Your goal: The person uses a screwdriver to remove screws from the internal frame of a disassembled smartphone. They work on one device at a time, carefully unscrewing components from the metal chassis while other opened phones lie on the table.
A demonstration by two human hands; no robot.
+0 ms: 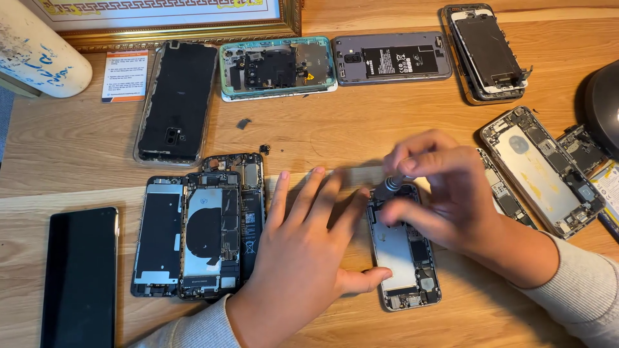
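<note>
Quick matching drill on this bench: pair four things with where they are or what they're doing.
1. left hand
2. right hand
3. screwdriver
4. intact black phone

A. lies at the near-left table edge
B. pinched upright over the opened phone
C. flat on the table, steadying the opened phone
D. grips the tool

Pairs: 1-C, 2-D, 3-B, 4-A

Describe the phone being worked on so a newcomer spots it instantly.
On the wooden table, look bottom centre, between the two hands. The opened phone lies there, silver plate exposed; the left hand steadies it while the right hand holds a screwdriver at its top. No other phone is touched.
</note>
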